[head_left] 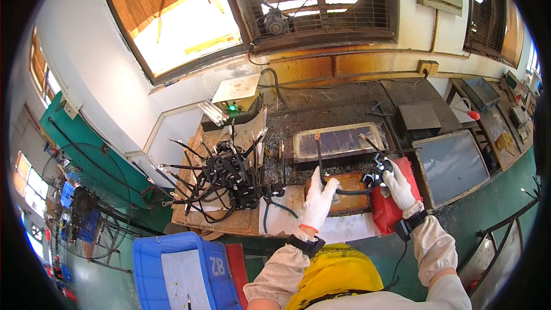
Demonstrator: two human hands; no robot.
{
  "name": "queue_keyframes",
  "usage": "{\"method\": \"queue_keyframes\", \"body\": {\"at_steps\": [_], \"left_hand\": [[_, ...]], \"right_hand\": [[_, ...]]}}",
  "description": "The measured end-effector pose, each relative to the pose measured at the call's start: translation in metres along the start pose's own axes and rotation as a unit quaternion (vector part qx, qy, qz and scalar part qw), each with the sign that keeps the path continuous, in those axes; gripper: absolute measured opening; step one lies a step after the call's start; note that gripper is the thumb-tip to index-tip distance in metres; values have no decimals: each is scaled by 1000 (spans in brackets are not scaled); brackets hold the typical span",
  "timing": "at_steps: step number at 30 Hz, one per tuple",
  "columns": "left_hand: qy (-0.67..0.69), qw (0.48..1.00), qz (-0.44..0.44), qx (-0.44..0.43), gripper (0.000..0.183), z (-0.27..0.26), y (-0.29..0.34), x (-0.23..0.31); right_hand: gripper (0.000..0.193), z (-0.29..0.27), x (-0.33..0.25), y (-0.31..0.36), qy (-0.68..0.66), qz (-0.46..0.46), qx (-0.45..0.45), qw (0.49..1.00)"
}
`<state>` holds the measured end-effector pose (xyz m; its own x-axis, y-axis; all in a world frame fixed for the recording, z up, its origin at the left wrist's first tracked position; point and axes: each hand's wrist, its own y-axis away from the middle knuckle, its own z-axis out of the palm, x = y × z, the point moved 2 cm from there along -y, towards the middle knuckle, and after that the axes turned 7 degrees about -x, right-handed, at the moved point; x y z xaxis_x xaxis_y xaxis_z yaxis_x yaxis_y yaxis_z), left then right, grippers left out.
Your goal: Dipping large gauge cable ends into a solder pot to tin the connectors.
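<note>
My left hand (317, 202), in a white glove, is closed on a black cable (320, 158) whose bare copper-coloured end points up. The cable bends across to a black part (376, 177) gripped by my right hand (400, 188), also gloved; another cable stub with a bare tip rises from it. Both hands hover over a shallow brown tray (349, 202) and a red box-like thing (385, 211). Beyond them lies a rectangular pan (297, 148) with a dull silvery surface. Left of my hands, pliers (279, 206) rest near a heap of black cable assemblies (232, 175).
A box with a green light (236, 100) stands at the back left. On the right are a dark metal box (419, 119) and a framed grey panel (451, 166). A blue crate (172, 247) sits below the bench's front edge, with a large fan (86, 201) at far left.
</note>
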<state>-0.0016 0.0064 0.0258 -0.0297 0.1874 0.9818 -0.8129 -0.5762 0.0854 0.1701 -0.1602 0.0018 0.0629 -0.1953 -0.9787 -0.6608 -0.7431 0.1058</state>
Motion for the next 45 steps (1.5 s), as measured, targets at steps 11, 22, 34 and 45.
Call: {"method": "queue_keyframes", "body": {"at_steps": [11,22,34,45], "left_hand": [[6,1000,1,12,55,-3,-10,-3],[7,1000,6,7,56,-2,-11,0],[1,1000,12,9,57,-4,-15,-6],[25,1000,2,11,56,-5,-14,-7]], "right_hand": [[49,2,1,-10,5,-4,-6,1000],[47,4,0,-9,-22,-8,-8,1000],[48,3,2,-9,-33,-1,-17,999],[51,4,3,-11,-31,-2,-21,999]]}}
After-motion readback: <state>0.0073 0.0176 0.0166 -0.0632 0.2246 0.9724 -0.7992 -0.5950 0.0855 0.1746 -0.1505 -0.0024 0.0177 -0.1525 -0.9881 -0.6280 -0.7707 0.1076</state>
